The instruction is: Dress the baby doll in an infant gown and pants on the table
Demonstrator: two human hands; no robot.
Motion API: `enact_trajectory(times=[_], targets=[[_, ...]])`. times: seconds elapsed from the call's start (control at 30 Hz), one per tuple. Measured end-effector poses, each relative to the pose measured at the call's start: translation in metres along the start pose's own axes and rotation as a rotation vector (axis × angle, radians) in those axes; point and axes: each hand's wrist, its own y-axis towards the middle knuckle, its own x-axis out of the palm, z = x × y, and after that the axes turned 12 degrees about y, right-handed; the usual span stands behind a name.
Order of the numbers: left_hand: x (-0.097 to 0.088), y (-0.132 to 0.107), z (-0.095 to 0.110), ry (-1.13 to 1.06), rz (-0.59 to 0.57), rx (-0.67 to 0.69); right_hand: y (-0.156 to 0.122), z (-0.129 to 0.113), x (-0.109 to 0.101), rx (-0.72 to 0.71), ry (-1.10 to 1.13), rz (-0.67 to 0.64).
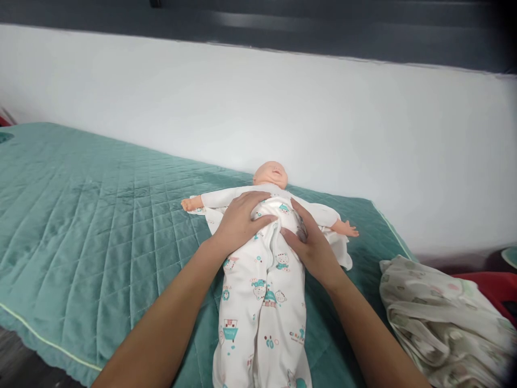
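A baby doll (270,173) lies on its back on a green quilted bedspread (100,215), its arms stretched out to both sides. It wears a white top, and white printed pants (258,291) with cartoon animals reach up over its belly. My left hand (244,215) lies flat on the left side of the pants near the waist, thumb and fingers apart. On the other side of the waist, my right hand (309,237) rests with thumb and index finger spread; its remaining fingers are partly hidden. Between the thumbs, a fold runs down the fabric.
A crumpled pale printed cloth (440,323) sits at the lower right, beside something red (493,291). Behind the bed rises a white wall (258,102) with a dark band above it. The bedspread's edge (48,337) shows at lower left.
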Motion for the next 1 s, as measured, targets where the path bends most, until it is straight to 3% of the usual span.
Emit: enact_trajectory(times=[0.17,0.7,1.0], targets=[[-0.0039,0.0017,0.0033,-0.023,-0.049,-0.047,-0.0005,0.0008,0.0002,0.001,-0.002,-0.002],[-0.0048,0.002,0.0051,0.0,-0.034,-0.09,-0.0003,0.0015,-0.0002,0.01,-0.009,-0.002],[0.0041,0.0047,0.0026,0.159,-0.025,0.038,0.0029,0.0005,-0.0003,-0.064,-0.06,-0.029]])
